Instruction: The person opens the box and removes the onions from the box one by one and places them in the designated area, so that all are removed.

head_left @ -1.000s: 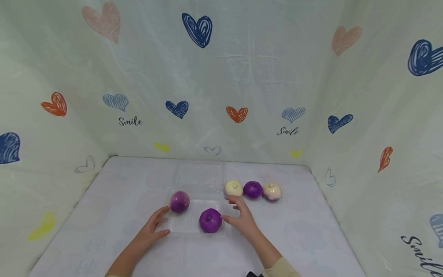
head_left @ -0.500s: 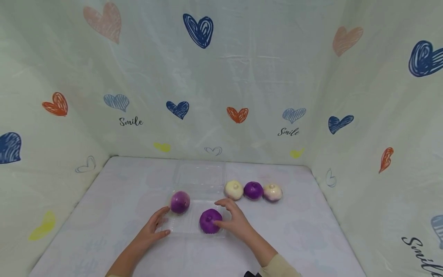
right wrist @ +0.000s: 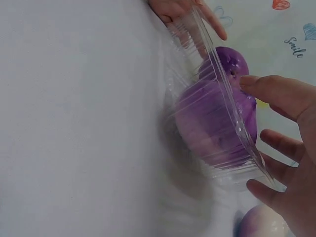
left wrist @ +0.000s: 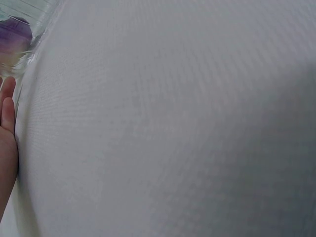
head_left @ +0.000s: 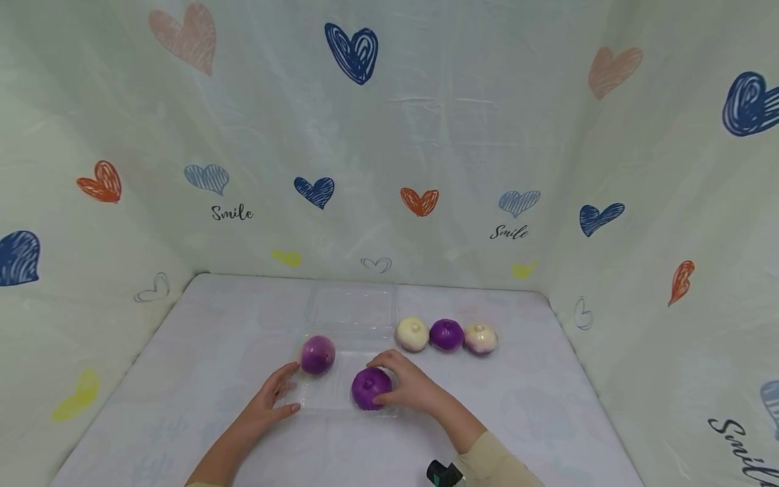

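Observation:
My right hand [head_left: 409,387] curves round a purple onion [head_left: 368,385] in the right side of a clear plastic clamshell box [head_left: 333,396]; thumb on the near side, fingers on the far side. In the right wrist view, that onion [right wrist: 210,126] shows through the box wall, with the thumb [right wrist: 261,86] at its top. A paler purple onion [head_left: 317,355] sits in the box's left part. My left hand [head_left: 264,402] lies at the box's left end, fingers extended and thumb apart. In the left wrist view its fingers [left wrist: 7,113] are just below the box.
Behind the box's base, its clear lid [head_left: 351,306] lies folded back. To the right stand a white onion [head_left: 412,334], a purple onion [head_left: 447,335] and a whitish onion [head_left: 481,338] in a row. Heart-printed curtains [head_left: 450,135] enclose the white table [head_left: 243,318].
My right hand has moved left from beside the box, and its thumb and fingers have come round the purple onion. The left hand stays at the box's left end.

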A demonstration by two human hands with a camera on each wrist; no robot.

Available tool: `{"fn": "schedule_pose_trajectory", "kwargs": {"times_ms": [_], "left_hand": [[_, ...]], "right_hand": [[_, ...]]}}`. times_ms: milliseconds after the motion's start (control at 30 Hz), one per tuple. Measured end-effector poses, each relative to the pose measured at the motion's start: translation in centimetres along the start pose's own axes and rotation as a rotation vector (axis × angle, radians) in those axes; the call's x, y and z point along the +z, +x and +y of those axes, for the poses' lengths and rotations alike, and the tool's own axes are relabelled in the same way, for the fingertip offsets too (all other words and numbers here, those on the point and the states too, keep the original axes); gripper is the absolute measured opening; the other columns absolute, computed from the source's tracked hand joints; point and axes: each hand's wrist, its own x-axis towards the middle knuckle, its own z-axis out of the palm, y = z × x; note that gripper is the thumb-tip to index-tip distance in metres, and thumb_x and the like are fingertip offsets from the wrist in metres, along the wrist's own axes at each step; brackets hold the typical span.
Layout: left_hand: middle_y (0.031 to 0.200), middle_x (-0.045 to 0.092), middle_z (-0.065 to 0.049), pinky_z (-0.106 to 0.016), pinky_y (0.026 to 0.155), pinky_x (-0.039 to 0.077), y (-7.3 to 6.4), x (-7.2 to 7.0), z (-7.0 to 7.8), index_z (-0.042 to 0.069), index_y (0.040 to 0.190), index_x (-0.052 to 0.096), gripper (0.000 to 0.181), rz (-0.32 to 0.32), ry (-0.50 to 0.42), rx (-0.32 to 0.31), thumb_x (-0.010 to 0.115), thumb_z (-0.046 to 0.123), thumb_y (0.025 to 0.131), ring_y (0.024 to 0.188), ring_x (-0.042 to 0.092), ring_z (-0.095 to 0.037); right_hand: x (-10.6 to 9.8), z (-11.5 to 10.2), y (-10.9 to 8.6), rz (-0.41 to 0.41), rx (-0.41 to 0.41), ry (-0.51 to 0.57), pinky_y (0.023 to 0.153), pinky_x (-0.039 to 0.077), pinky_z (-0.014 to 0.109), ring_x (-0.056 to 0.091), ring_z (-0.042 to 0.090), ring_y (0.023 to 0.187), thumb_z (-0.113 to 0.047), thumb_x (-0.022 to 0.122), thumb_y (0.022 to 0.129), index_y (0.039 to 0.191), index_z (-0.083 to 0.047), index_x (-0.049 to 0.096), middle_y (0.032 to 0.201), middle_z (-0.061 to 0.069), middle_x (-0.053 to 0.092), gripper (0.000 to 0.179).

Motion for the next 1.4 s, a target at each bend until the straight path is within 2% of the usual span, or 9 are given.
{"fn": "schedule_pose_trajectory", "kwargs": {"times_ms": [167,367,700,767,933,1033,1167,1400], "left_hand": [[0.154,0.03,-0.02,-0.013,0.097,0.029,0.0,0.0,0.1,0.003,0.149,0.031,0.078,-0.002,0.0,0.0,0.074,0.006,0.084,0.135,0.033,-0.042],[0.155,0.03,-0.02,-0.018,0.1,0.031,-0.1,0.0,0.1,0.004,0.149,0.03,0.079,0.001,0.001,-0.016,0.074,0.006,0.084,0.136,0.033,-0.042],[0.154,0.03,-0.019,-0.017,0.099,0.031,0.1,0.1,0.2,0.005,0.149,0.031,0.08,0.009,0.003,-0.039,0.075,0.005,0.082,0.135,0.034,-0.04],[0.154,0.03,-0.019,-0.021,0.101,0.031,0.1,0.1,0.3,0.005,0.149,0.031,0.08,0.011,0.003,-0.036,0.075,0.006,0.082,0.135,0.034,-0.04],[0.154,0.03,-0.022,-0.044,0.107,0.03,0.0,0.1,0.4,0.002,0.148,0.031,0.078,0.005,0.016,-0.009,0.074,0.004,0.083,0.134,0.034,-0.044],[0.154,0.031,-0.022,-0.048,0.107,0.029,0.0,0.1,0.6,0.003,0.148,0.031,0.078,0.01,0.018,-0.015,0.074,0.004,0.083,0.134,0.035,-0.043],[0.154,0.031,-0.02,-0.043,0.107,0.031,-0.1,0.1,0.7,0.004,0.149,0.031,0.078,0.014,0.012,-0.036,0.074,0.005,0.083,0.134,0.036,-0.041],[0.154,0.029,-0.022,-0.034,0.104,0.035,-0.1,0.1,0.7,0.003,0.149,0.03,0.078,0.007,0.019,-0.021,0.074,0.005,0.084,0.134,0.035,-0.043]], "right_hand": [[-0.4,0.0,0.6,-0.072,-0.003,-0.053,0.106,0.036,0.037,0.047,0.021,0.123,-0.016,0.085,0.074,0.128,-0.012,0.06,0.129,0.001,0.051,0.059],[-0.6,0.0,1.4,-0.145,0.026,-0.132,0.105,0.037,0.031,0.047,0.014,0.121,-0.019,0.086,0.073,0.128,-0.015,0.06,0.127,-0.003,0.051,0.061],[-0.5,-0.1,2.2,-0.219,0.061,-0.208,0.102,0.039,0.029,0.049,0.01,0.117,-0.019,0.087,0.071,0.126,-0.017,0.062,0.121,-0.007,0.053,0.061],[-0.5,-0.1,2.3,-0.227,0.069,-0.229,0.101,0.04,0.029,0.05,0.011,0.118,-0.018,0.088,0.071,0.127,-0.018,0.062,0.121,-0.007,0.053,0.062],[-0.5,-0.4,2.4,-0.238,0.09,-0.253,0.101,0.04,0.03,0.05,0.012,0.118,-0.016,0.088,0.07,0.127,-0.02,0.061,0.122,-0.006,0.053,0.063],[-0.5,-0.5,2.4,-0.238,0.095,-0.251,0.101,0.04,0.03,0.05,0.012,0.118,-0.015,0.088,0.07,0.127,-0.02,0.062,0.121,-0.006,0.054,0.063],[-0.5,-0.4,2.5,-0.238,0.099,-0.249,0.101,0.04,0.03,0.05,0.011,0.117,-0.016,0.089,0.07,0.126,-0.021,0.062,0.12,-0.007,0.053,0.063],[-0.5,-0.3,2.4,-0.229,0.096,-0.238,0.098,0.042,0.03,0.051,0.01,0.113,-0.018,0.089,0.069,0.125,-0.022,0.062,0.116,-0.008,0.052,0.062]]}}
